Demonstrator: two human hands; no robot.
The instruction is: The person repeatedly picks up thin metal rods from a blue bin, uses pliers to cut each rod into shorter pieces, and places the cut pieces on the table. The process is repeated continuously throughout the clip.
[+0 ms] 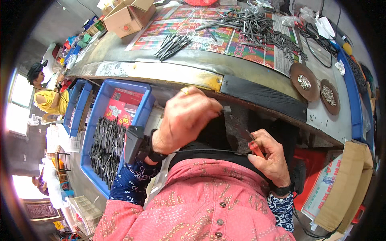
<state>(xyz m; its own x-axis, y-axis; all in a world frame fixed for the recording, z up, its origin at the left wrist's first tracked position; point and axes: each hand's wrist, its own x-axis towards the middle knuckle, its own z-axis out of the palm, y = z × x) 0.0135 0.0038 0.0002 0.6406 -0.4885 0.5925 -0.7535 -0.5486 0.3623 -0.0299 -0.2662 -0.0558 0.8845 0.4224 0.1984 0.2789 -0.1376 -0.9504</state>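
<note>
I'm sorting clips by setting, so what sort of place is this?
Probably a small workshop for handwork. A long workbench bears piles of dark, slender pieces, two brown dishes on it hold small bits, and the right hand grips a red-handled tool.

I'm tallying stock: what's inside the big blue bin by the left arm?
The blue bin holds a pile of thin dark pieces and, toward the far end, a red printed sheet. What lies beneath the pile is hidden; the left sleeve covers part of the near end.
</note>
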